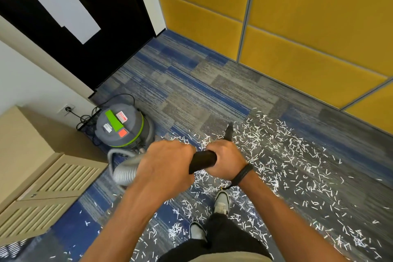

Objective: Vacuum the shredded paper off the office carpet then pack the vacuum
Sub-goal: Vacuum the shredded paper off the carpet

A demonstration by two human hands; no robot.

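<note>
White shredded paper (287,168) is strewn over the blue-grey carpet (191,91), mostly to the right and around my feet. A grey canister vacuum (122,125) with a green band stands at the left near the wall. Its ribbed grey hose (124,171) loops toward me. My left hand (165,166) grips the hose end where it joins the black wand (203,160). My right hand (225,159) grips the wand further along. The wand's black nozzle tip (229,132) points down at the carpet at the edge of the paper.
Yellow padded wall panels (297,27) run along the right. A black door (85,27) is at the back left. A beige cabinet with louvred doors (42,187) stands at the left. The vacuum's cord is plugged into a wall socket (68,109).
</note>
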